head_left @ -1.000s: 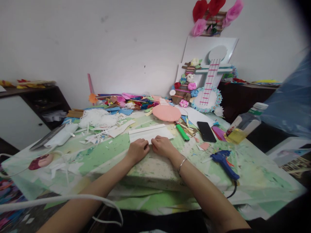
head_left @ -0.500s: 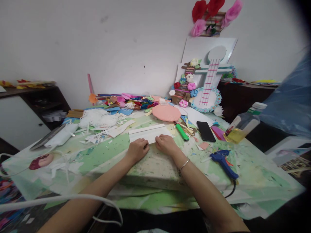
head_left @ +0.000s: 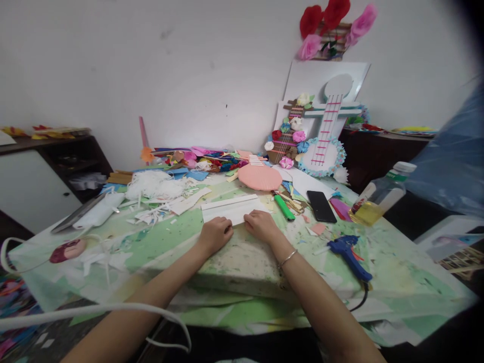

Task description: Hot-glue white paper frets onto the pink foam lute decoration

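Note:
A white sheet of paper [head_left: 236, 206], with a folded strip along its far edge, lies flat on the table in front of me. My left hand [head_left: 216, 233] rests on its near left edge, fingers curled and pressed to the paper. On the near right edge, my right hand [head_left: 260, 225] pinches the sheet with curled fingers; a silver bangle circles that wrist. Just beyond the sheet sits a pink round paper lute shape [head_left: 260, 177]. A green utility knife [head_left: 284, 207] lies to the right of the paper.
To the right are a black phone [head_left: 321, 206], a blue glue gun [head_left: 350, 257] and a bottle of yellow liquid [head_left: 381, 194]. White paper shreds [head_left: 155, 185] pile up at the left. Decorated paper instruments [head_left: 325, 133] lean on the wall. A white cable [head_left: 94, 308] crosses the foreground.
The whole view has shifted slightly. Both hands stay on the near edge of the paper, with almost no visible movement.

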### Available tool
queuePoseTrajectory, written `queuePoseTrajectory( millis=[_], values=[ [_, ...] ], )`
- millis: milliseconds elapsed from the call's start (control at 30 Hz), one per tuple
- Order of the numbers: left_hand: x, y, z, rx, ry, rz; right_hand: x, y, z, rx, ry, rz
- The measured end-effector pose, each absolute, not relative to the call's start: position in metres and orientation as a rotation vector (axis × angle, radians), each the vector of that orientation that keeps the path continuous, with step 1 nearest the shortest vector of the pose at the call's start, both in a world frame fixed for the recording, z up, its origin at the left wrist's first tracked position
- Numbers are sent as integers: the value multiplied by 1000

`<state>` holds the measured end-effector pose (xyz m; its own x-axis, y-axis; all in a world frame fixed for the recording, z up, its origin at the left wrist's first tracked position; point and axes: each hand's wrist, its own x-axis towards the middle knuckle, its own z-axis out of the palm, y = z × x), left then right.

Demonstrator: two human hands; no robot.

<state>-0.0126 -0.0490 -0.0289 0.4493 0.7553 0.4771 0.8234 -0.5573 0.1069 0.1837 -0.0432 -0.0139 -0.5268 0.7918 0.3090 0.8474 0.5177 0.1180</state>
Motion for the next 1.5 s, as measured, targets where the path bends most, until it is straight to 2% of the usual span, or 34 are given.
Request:
queuePoseTrajectory(
  millis=[667, 1500],
  values=[
    [-12, -51, -26, -2569, -1414, -700, 209, -36, -13, -1533, -2406, -388],
    [-14, -48, -31, -2555, -1384, -705, 245, -28, -18, -1846, -1871, -514]
  ],
)
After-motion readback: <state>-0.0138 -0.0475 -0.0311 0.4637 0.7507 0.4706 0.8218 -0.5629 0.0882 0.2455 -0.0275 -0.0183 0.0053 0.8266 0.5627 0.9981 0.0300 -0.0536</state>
